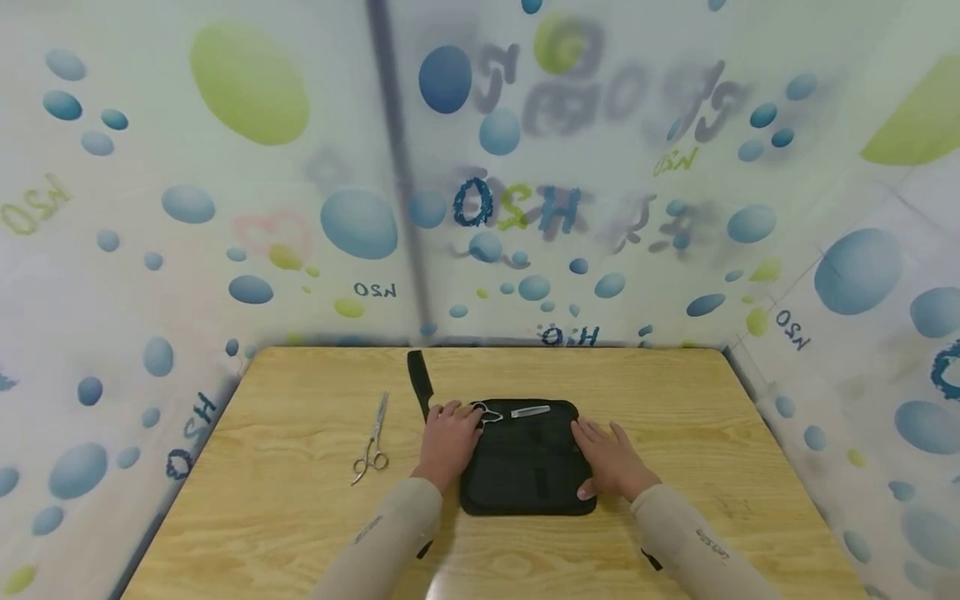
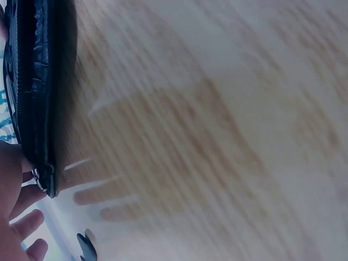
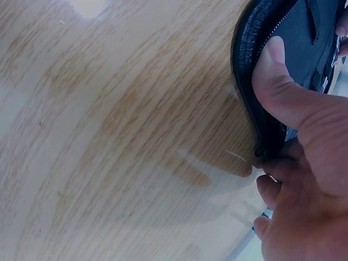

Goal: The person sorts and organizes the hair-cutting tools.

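Note:
A black zippered case lies unfolded flat on the table. Scissors lie in its upper half, their finger loops near my left thumb and a dark band seemingly across their middle. My left hand holds the case's left edge toward the far corner. In the left wrist view, its fingers meet the case's edge by a metal zipper pull. On the opposite edge, my right hand grips the case, the thumb pressing on the inside face and other fingers curled at the rim.
A second pair of scissors lies left of the case, blades pointing away. Just beyond my left hand is a black comb, its near end hidden by the fingers. The wooden table meets a patterned wall covering at the back.

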Available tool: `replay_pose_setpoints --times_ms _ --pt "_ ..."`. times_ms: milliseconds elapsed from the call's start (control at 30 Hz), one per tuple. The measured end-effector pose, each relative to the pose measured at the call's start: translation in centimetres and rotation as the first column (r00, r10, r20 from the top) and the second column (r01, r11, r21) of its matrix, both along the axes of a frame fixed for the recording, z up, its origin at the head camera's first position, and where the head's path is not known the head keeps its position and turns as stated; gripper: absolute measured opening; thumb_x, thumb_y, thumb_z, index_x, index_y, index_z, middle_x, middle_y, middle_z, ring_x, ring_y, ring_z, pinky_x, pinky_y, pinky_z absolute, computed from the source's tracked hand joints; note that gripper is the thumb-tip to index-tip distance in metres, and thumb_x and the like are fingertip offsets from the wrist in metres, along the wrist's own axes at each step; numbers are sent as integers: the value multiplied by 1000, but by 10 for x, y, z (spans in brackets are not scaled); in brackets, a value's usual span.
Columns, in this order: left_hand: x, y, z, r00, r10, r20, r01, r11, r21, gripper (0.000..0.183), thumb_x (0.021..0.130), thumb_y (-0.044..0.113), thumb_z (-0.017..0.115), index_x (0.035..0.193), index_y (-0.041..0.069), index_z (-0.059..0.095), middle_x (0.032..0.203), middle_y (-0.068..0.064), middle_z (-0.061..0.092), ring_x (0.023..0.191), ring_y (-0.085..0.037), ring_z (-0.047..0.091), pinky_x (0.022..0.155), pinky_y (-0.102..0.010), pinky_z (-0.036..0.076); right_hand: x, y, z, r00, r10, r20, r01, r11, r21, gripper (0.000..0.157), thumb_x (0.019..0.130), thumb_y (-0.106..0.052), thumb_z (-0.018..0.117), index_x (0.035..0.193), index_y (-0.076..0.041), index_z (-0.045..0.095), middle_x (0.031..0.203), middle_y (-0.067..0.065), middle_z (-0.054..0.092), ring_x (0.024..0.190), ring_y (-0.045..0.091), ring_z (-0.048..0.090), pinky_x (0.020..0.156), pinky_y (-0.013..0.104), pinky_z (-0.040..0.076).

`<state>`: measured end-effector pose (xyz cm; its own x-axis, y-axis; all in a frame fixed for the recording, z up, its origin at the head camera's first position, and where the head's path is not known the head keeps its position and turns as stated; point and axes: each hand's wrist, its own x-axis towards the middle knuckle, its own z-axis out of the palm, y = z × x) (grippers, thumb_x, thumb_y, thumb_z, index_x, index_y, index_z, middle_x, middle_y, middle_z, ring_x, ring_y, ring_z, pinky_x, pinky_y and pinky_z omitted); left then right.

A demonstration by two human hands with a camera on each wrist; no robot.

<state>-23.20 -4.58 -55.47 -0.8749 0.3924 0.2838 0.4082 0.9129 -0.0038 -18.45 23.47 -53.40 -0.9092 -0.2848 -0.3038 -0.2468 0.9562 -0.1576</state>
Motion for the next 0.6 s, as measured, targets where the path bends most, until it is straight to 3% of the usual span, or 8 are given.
replay_pose_setpoints --times_ms 200,600 --pt "-3 1 -1 1000 4 18 -4 1000 -9 32 91 34 67 121 22 69 122 3 70 118 -21 60 97 -44 44 0 -1 3 1000 6 -1 -6 1000 -8 108 70 -40 84 152 0 27 160 17 28 148 34 28 119 59 11" --pt "-5 2 -7 1000 -4 -31 3 999 -43 32 91 37 67 120 24 70 120 5 71 115 -19 62 94 -42 47 1 -1 4 1000 3 7 -3 1000 0 107 70 -40 84 152 1 28 159 18 28 148 34 27 119 59 11"
